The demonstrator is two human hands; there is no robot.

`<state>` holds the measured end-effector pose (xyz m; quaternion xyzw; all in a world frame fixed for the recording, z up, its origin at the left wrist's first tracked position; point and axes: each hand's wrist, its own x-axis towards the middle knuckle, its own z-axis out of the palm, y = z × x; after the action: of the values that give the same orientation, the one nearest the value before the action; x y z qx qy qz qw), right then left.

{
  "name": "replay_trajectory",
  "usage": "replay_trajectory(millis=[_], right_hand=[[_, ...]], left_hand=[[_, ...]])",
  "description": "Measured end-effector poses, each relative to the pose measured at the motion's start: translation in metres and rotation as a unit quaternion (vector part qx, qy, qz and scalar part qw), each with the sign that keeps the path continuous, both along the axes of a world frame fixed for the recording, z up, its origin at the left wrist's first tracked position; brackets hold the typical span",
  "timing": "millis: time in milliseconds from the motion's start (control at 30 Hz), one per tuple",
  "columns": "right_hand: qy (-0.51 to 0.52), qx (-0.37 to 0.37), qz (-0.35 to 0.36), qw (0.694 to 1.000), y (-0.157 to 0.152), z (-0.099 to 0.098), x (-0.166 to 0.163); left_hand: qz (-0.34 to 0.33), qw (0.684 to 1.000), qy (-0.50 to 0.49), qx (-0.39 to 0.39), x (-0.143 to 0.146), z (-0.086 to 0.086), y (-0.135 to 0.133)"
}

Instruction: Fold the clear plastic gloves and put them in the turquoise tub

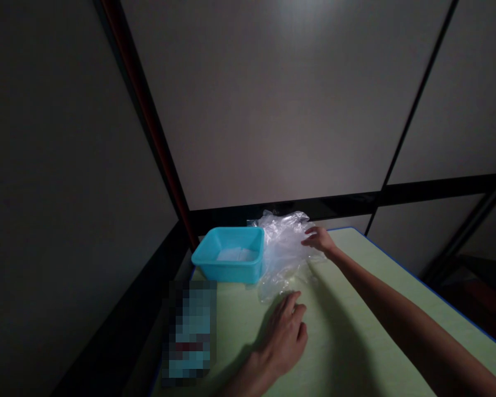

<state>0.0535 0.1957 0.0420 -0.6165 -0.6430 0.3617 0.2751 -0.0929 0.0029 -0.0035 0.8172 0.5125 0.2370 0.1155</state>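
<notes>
A crumpled heap of clear plastic bags (287, 242) lies at the far end of the table, against the right side of a turquoise plastic basin (229, 273). At the heap's right edge is my right hand (320, 241), fingers apart and reaching over the plastic; whether they touch it I cannot tell. My left hand (283, 333) hovers low over or rests on the table just in front of the heap, its fingers loosely bent and apart, with nothing seen in them. Something whitish and flat (235, 254) lies inside the basin.
The pale green table (343, 325) has a blue edge. At its left side is a blurred-out, pixelated bluish object (192, 331). Large grey panels (281, 121) with dark frames stand directly behind the table, and another panel rises on the left.
</notes>
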Motion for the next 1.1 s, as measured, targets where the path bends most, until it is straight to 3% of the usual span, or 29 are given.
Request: replay_trajectory(millis=[300, 500, 700, 933, 1100], right_hand=[[0.037, 0.198, 0.030, 0.979, 0.009, 0.044, -0.009], [0.086, 0.241, 0.056, 0.965, 0.002, 0.065, 0.000], [0.167, 0.187, 0.099, 0.963, -0.027, 0.064, 0.039], [0.305, 0.043, 0.074, 0.948, -0.062, 0.020, 0.099], [0.241, -0.091, 0.196, 0.946, -0.101, 0.001, 0.120]], left_hand=[[-0.011, 1.000, -0.006, -0.004, -0.001, -0.004, 0.000], [-0.010, 1.000, -0.005, -0.003, -0.003, -0.004, 0.001], [-0.016, 0.999, -0.023, -0.018, -0.004, -0.005, 0.004], [-0.011, 0.997, -0.060, -0.046, -0.002, -0.009, 0.008], [0.011, 0.995, -0.091, -0.050, -0.001, -0.009, 0.009]])
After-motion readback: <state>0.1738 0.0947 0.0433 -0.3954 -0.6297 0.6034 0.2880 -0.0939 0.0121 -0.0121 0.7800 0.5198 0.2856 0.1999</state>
